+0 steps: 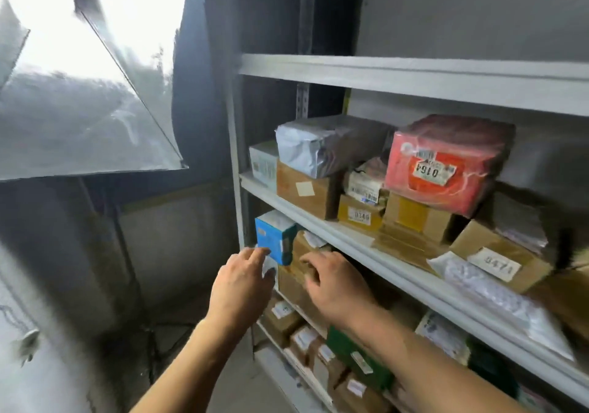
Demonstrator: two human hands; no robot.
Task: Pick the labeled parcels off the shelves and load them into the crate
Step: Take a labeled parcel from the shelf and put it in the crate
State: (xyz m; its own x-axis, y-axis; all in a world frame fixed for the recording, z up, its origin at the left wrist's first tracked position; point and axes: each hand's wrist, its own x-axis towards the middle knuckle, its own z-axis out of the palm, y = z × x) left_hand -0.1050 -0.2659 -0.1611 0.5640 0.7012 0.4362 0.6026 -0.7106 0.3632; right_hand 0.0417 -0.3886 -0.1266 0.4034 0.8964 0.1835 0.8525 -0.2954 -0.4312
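Both hands at a shelf, left hand [240,280] fingers touching blue box [274,236], right hand [334,280] on brown parcel [302,261]

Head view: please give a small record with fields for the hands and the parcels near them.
left hand: fingers spread, reaching at the blue box; firm contact unclear
right hand: fingers curled over a brown carton beside the blue box
blue box place: left end of the shelf below the red parcel
red parcel label: 0164, upside down
crate: not in view
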